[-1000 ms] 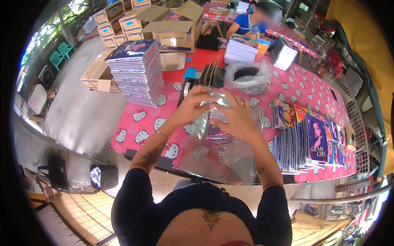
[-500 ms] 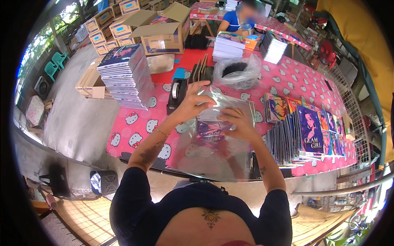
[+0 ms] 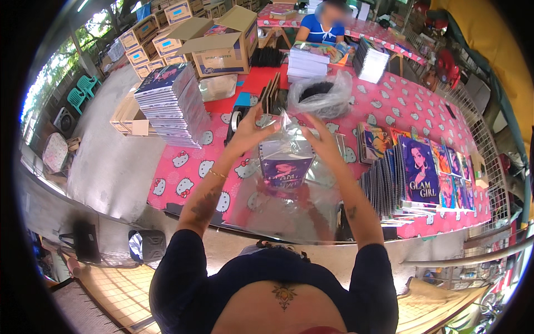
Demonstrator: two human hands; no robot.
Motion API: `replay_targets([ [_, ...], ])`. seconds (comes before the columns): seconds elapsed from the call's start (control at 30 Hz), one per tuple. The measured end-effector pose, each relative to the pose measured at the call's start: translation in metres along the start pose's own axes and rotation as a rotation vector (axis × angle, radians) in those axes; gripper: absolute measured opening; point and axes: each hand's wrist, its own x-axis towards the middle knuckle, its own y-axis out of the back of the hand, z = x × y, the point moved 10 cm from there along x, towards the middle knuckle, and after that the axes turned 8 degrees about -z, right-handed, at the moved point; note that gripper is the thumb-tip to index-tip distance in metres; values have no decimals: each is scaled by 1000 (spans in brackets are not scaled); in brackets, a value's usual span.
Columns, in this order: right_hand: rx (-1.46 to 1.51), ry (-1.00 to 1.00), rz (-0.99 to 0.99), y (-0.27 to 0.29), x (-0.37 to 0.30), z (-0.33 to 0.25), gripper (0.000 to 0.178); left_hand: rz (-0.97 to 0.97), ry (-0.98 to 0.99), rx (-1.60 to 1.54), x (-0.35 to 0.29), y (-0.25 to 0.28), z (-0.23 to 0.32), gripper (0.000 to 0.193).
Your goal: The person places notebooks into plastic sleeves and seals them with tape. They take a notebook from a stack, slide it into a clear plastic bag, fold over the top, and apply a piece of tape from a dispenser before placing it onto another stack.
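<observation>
A small stack of spiral notebooks [image 3: 286, 171] with a purple illustrated cover lies in front of me, under loose clear plastic film [image 3: 283, 136]. The film rises in a crumpled peak beyond the stack and spreads flat toward the table's near edge. On the left of this peak is my left hand [image 3: 251, 132], thumb stretched toward the film and fingers apart. Opposite it, my right hand [image 3: 322, 139] has its fingers extended along the film's other side. Both hands seem to touch the film; their far fingertips are partly hidden.
A tall notebook stack [image 3: 169, 108] stands at left, and rows of colourful notebooks [image 3: 420, 175] at right. A black tape dispenser [image 3: 233, 125] is beside my left hand. Beyond are a clear plastic bag [image 3: 334, 97], an open carton [image 3: 222, 58] and a seated person [image 3: 322, 28].
My hands have drawn apart and the left has opened from a pinch. The film now stands up between them, and the notebook stack shows more clearly. The person opposite has shifted.
</observation>
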Motion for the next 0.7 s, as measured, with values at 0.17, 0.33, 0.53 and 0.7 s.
replay_targets([
  [0.17,222,-154,-525,-43,47,35,46,-318,51,-320,-8,-41,-4,70],
  [0.33,382,-59,-542,-37,24,6,72,-535,195,-152,-28,-49,-39,52],
  [0.53,-75,68,-415,-9,-26,-30,98,-370,-136,252,-47,-36,25,49],
  [0.7,-363,238,-381,-33,-28,-47,37,-261,-454,658,-70,-50,53,42],
])
